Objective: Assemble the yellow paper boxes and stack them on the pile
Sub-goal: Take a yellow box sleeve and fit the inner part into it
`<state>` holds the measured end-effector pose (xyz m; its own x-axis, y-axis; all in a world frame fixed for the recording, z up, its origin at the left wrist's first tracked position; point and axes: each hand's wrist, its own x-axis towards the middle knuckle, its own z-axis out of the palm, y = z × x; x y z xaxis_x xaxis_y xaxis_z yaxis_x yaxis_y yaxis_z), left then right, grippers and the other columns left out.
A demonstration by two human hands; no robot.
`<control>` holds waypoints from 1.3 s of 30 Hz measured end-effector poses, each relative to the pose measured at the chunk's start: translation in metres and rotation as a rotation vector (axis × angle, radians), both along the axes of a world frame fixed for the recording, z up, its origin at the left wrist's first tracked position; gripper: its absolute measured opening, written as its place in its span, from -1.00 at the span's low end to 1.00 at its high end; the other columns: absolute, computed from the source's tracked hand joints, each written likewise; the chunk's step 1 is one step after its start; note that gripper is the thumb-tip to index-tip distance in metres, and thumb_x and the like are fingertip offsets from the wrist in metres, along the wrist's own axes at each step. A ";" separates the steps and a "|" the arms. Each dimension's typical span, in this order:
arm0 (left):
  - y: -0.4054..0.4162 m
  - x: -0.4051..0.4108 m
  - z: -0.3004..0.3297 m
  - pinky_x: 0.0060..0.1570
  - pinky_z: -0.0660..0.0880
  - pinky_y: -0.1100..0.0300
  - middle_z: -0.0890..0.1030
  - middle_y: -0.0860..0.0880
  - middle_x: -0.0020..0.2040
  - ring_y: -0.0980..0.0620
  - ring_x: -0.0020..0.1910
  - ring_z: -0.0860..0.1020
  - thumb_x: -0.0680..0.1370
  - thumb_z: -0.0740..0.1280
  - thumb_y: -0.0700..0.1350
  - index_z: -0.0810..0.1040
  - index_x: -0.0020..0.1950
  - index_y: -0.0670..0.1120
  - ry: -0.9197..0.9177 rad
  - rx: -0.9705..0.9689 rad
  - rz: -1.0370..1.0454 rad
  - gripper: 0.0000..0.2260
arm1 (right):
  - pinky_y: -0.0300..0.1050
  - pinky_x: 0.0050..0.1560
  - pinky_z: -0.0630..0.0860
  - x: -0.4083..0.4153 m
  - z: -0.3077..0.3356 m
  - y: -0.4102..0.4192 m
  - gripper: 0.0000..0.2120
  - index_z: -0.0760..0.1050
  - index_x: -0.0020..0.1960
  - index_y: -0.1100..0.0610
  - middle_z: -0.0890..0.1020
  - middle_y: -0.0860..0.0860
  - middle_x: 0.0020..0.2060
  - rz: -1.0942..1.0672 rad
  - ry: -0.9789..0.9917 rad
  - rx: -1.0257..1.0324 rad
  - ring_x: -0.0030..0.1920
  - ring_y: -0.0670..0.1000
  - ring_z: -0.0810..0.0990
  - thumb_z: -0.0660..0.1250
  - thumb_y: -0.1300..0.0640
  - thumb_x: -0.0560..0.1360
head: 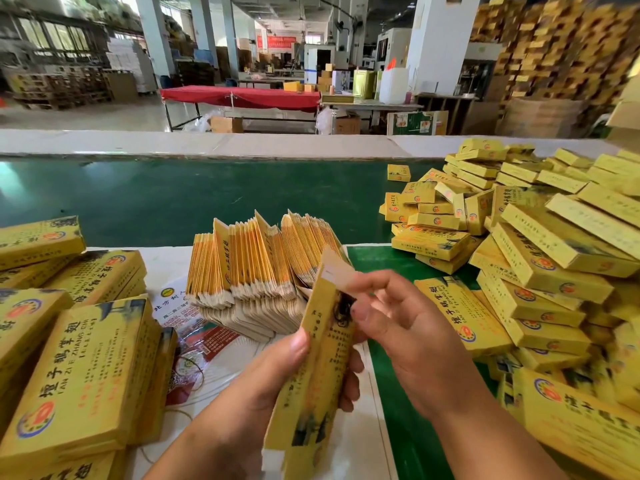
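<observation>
Gripping a half-folded yellow box [313, 368] upright above the white sheet [173, 268], the left hand [273, 379] wraps its fingers round the body while the right hand [405, 327] pinches the top flap. Just behind stands a fanned bundle of flat blanks [256, 268]. Finished boxes crowd both sides: the pile [540, 258] right, stacked ones [79, 368] left. Beyond runs a green conveyor belt [173, 199].

1 head-worn wide-angle camera looks forward and down, close over the table [173, 265], factory hall beyond.
</observation>
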<state>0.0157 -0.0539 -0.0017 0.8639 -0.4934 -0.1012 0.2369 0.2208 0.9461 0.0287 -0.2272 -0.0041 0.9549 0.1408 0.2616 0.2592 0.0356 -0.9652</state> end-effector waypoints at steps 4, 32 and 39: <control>0.001 0.010 -0.005 -0.22 0.59 0.02 0.65 -0.25 -0.11 -0.17 -0.19 0.63 0.01 0.64 0.21 0.66 0.02 -0.17 -0.061 -0.154 0.020 -0.29 | -0.09 0.07 0.64 -0.001 -0.009 0.008 -0.34 0.52 0.26 -0.13 0.67 -0.19 0.08 -0.022 0.095 -0.116 0.10 -0.12 0.66 0.44 -0.43 0.25; -0.010 0.010 -0.014 -0.37 0.64 0.01 0.72 -0.08 -0.24 -0.09 -0.29 0.70 0.49 0.16 0.17 0.65 -0.13 0.01 -0.308 0.167 0.630 -0.66 | 0.18 -0.29 0.56 -0.007 -0.012 0.036 -0.48 0.54 -0.14 0.25 0.66 0.15 -0.28 -0.308 -0.061 -0.300 -0.26 0.18 0.63 0.11 -0.19 0.53; -0.013 0.010 -0.018 -0.39 0.52 0.35 0.68 0.10 -0.23 0.20 -0.31 0.63 0.48 0.21 0.13 0.54 -0.09 -0.04 -0.425 0.340 0.617 -0.73 | 0.00 -0.54 0.34 -0.004 -0.018 0.029 -0.54 0.41 -0.35 0.18 0.48 0.08 -0.51 -0.485 -0.236 -0.386 -0.52 0.02 0.41 0.17 -0.13 0.55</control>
